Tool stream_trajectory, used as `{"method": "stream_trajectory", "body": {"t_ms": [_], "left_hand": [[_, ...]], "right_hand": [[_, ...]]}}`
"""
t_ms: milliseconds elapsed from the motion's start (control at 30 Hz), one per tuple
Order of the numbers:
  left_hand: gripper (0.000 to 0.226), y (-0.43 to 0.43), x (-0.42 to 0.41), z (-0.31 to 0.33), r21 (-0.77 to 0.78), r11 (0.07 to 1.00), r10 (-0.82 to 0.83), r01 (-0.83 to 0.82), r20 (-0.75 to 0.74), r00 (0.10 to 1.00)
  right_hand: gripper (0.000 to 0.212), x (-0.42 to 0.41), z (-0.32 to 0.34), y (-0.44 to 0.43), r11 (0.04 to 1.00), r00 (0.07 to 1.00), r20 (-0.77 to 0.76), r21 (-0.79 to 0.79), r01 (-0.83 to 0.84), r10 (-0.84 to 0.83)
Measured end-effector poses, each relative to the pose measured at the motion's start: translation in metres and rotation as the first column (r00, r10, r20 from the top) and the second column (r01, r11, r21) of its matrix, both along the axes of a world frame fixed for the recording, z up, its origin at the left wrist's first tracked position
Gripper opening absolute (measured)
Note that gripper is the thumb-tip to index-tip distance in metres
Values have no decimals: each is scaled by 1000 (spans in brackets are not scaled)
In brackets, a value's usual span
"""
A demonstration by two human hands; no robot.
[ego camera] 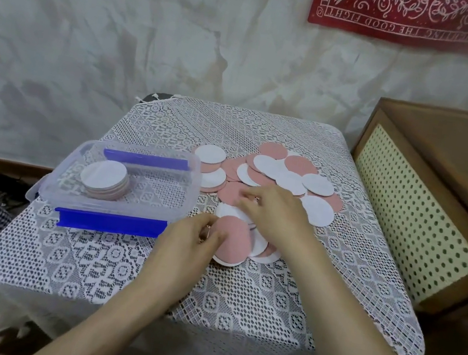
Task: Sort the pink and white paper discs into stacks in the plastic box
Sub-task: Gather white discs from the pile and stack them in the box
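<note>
Left hand [188,241] in pinch on pink disc [231,243], pink face up; hold of right hand [276,215] unclear.

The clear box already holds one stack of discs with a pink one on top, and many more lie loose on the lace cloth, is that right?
Not quite. The head view shows the stack in the plastic box topped by a white disc, not a pink one. The rest holds: many more discs lie loose on the lace cloth.
</note>
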State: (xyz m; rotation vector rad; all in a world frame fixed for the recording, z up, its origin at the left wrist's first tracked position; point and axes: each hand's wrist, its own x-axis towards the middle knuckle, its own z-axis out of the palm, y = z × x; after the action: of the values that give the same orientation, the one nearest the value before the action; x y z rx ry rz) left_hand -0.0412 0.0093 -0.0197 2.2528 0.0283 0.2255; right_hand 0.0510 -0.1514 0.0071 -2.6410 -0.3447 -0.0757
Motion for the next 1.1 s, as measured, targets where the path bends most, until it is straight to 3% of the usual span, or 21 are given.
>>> {"method": "stream_trajectory", "body": {"t_ms": [100, 267, 367, 567, 700, 767, 933, 1100], "left_hand": [[21, 1, 2, -1, 5, 1000, 1, -1, 2, 1000], [21, 1, 1, -2, 7, 1000, -4, 4, -10, 1000], [19, 1, -1, -2, -6, 1000, -25, 25, -8, 1000], [23, 0, -1, -1, -43, 999, -30, 29, -16, 999], [24, -5, -2, -2, -37, 999, -35, 34, -20, 999], [23, -10, -3, 0, -55, 998, -45, 44, -7, 999], [20, -23, -9, 9, -283, 932, -243, 227, -21, 970], [22, -30, -10, 12, -245, 920, -310, 307, 25, 950]], "right_hand": [[21, 0, 0, -2, 1000, 1000, 18, -15, 4, -4], [22, -9, -3, -24, 994, 998, -57, 104, 19, -14], [36, -16, -1, -36, 992, 987, -160, 124, 23, -3], [17, -14, -6, -50, 964, 975, -215, 242, 106, -53], [10, -19, 2, -69, 815, 964, -261, 550, 182, -39], [8, -27, 8, -75, 762, 955, -294, 626, 167, 33], [12, -50, 7, -65, 834, 936, -323, 548, 62, 142], [12, -64, 6, -68, 805, 944, -268, 593, 6, 191]]}}
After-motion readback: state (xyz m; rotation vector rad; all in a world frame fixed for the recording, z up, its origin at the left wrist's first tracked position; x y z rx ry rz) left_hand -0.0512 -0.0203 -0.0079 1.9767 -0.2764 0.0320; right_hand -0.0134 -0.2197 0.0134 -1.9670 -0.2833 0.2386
